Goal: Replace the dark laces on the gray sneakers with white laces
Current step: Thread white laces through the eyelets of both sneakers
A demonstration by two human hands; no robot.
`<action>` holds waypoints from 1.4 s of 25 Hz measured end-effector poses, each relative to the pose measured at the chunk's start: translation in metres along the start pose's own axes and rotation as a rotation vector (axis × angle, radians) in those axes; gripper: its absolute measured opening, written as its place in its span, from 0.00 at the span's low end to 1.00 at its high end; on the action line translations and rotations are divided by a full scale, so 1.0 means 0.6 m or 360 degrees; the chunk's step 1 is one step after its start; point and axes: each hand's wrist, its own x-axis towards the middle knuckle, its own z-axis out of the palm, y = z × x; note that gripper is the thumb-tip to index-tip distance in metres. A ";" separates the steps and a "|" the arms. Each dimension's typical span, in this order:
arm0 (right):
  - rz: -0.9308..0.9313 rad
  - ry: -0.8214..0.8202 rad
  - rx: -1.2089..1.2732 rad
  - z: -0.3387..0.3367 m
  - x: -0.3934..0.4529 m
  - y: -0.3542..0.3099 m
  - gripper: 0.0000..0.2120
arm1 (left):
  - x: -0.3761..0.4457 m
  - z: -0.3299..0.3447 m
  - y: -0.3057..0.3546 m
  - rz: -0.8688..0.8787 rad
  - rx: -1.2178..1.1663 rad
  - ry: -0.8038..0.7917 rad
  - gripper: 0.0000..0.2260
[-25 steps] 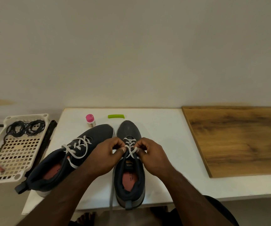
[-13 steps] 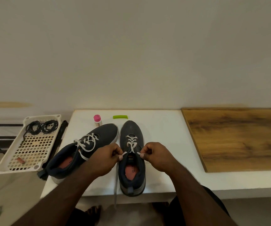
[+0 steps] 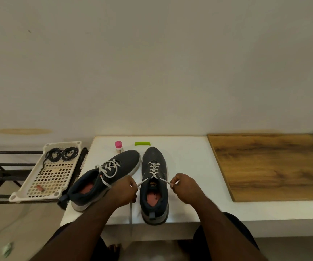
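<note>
I see the left hand (image 3: 125,191) and the right hand (image 3: 183,186) each pinch one white lace (image 3: 153,169) end beside the right sneaker (image 3: 154,183), pulling outward to tighten it, I judge.

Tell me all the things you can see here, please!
gray sneakers: two, dark gray with pinkish insoles, side by side on the white table, toes toward the wall.
white laces: one in each sneaker; the right sneaker's two ends are pulled out sideways.
dark laces: two coiled bundles, black, at the far end of the basket.
basket: one, white slotted plastic, on a dark rack left of the table.
small bottle: one, pink cap, behind the left sneaker.
green piece: one, lime green, near the wall.
wooden board: one, brown, on the table's right side.
white table: one.
left hand: pinches one lace end.
right hand: pinches the other end.
</note>
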 end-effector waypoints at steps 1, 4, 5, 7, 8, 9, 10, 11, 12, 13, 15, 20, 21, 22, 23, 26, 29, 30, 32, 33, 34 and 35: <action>0.0050 0.0036 0.0265 -0.012 -0.009 -0.011 0.03 | -0.008 -0.006 0.005 -0.0053 -0.0202 0.0011 0.05; 0.0085 -0.0043 0.1028 -0.069 -0.048 -0.066 0.05 | -0.039 -0.039 0.036 -0.0053 -0.0784 -0.0023 0.08; 0.0054 -0.0137 0.1179 -0.089 -0.063 -0.086 0.06 | -0.051 -0.051 0.052 0.0006 -0.0917 -0.0041 0.08; -0.0041 -0.0305 0.1425 -0.119 -0.091 -0.121 0.08 | -0.078 -0.072 0.089 0.0131 -0.1118 -0.0048 0.10; -0.0084 -0.0350 0.1514 -0.131 -0.104 -0.138 0.09 | -0.092 -0.082 0.108 0.0187 -0.1198 -0.0050 0.10; -0.0125 -0.0366 0.1572 -0.141 -0.116 -0.152 0.10 | -0.107 -0.090 0.125 0.0242 -0.1270 -0.0055 0.10; -0.0172 -0.0372 0.1607 -0.151 -0.128 -0.166 0.11 | -0.122 -0.098 0.142 0.0296 -0.1337 -0.0072 0.10; -0.0227 -0.0377 0.1629 -0.161 -0.138 -0.178 0.12 | -0.136 -0.106 0.157 0.0343 -0.1387 -0.0093 0.10; -0.0288 -0.0387 0.1640 -0.170 -0.147 -0.189 0.13 | -0.148 -0.113 0.170 0.0385 -0.1411 -0.0111 0.10; -0.0358 -0.0398 0.1640 -0.178 -0.157 -0.200 0.15 | -0.163 -0.121 0.182 0.0432 -0.1406 -0.0121 0.11; -0.0481 -0.0364 0.1571 -0.189 -0.173 -0.218 0.16 | -0.183 -0.134 0.196 0.0519 -0.1360 -0.0132 0.13; -0.0650 0.0105 0.1223 -0.179 -0.190 -0.243 0.07 | -0.203 -0.148 0.198 0.0702 -0.1142 -0.0080 0.10; -0.0665 0.0195 0.1225 -0.174 -0.189 -0.245 0.07 | -0.204 -0.147 0.196 0.0735 -0.1114 -0.0041 0.08; -0.0679 0.0286 0.1218 -0.169 -0.185 -0.246 0.07 | -0.204 -0.146 0.196 0.0764 -0.1087 0.0025 0.07; -0.0692 0.0379 0.1190 -0.166 -0.181 -0.248 0.07 | -0.204 -0.145 0.199 0.0793 -0.1037 0.0118 0.08; -0.0738 0.0535 0.1133 -0.157 -0.165 -0.262 0.08 | -0.202 -0.143 0.221 0.0854 -0.0804 0.0410 0.09; -0.0767 0.0628 0.1126 -0.150 -0.149 -0.275 0.09 | -0.193 -0.142 0.246 0.0885 -0.0740 0.0560 0.08; -0.0766 0.0659 0.1120 -0.148 -0.144 -0.279 0.09 | -0.188 -0.143 0.253 0.0909 -0.0748 0.0583 0.08; -0.0777 0.0680 0.1138 -0.148 -0.134 -0.285 0.08 | -0.178 -0.146 0.263 0.0926 -0.0760 0.0609 0.07; -0.0793 0.0679 0.1148 -0.148 -0.130 -0.288 0.07 | -0.174 -0.148 0.267 0.0918 -0.0767 0.0611 0.07; -0.0808 0.0672 0.1150 -0.149 -0.126 -0.289 0.06 | -0.170 -0.149 0.270 0.0909 -0.0781 0.0603 0.07; -0.0819 0.0659 0.1146 -0.149 -0.123 -0.290 0.05 | -0.167 -0.149 0.273 0.0902 -0.0797 0.0585 0.07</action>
